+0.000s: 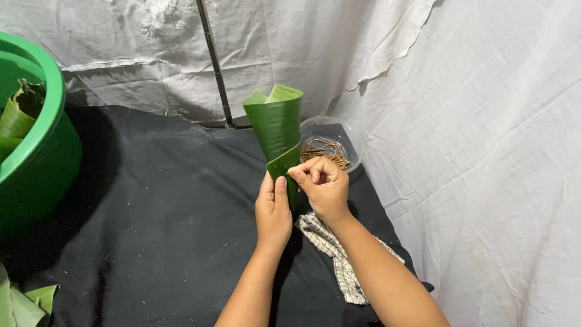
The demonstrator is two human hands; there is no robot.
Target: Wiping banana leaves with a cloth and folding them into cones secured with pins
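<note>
A green banana leaf rolled into a cone (pixel 277 124) stands upright above the black cloth, wide mouth up, point down between my hands. My left hand (pixel 272 209) grips the cone's narrow lower end from the left, thumb pressed on the overlapping flap. My right hand (pixel 322 184) pinches the flap's edge from the right with thumb and forefinger; whether a thin stick is in those fingers is too small to tell.
A clear round bowl (pixel 354 140) of several thin brown sticks sits just behind my right hand. A checked cloth (pixel 339 260) lies under my right forearm. A green tub (pixel 42 151) with leaves stands at left. More leaf pieces (pixel 24 303) lie bottom left. White sheets hang around.
</note>
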